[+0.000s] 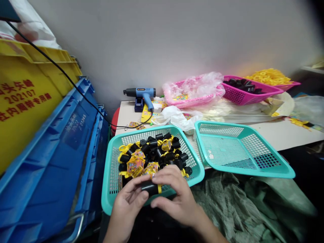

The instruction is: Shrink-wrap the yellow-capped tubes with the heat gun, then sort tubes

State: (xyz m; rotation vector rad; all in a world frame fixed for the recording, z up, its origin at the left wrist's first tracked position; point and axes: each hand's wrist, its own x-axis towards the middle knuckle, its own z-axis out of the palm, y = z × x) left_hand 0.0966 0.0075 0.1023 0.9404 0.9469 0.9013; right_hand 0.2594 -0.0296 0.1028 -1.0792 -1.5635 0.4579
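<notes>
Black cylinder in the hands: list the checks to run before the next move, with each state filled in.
1. Black cylinder held by the left hand: ok, between thumb and fingers.
2. Yellow band on the cylinder: ok, at the end toward the right hand.
3. Right hand gripping firmly: cannot tell; its fingers curve over that end.
4. Cylinder's other end in plain view: not ok, the left hand covers it.
5. Heat gun apart from the hands: ok, beyond the filled teal basket.
6. Heat gun switched off: cannot tell.
</notes>
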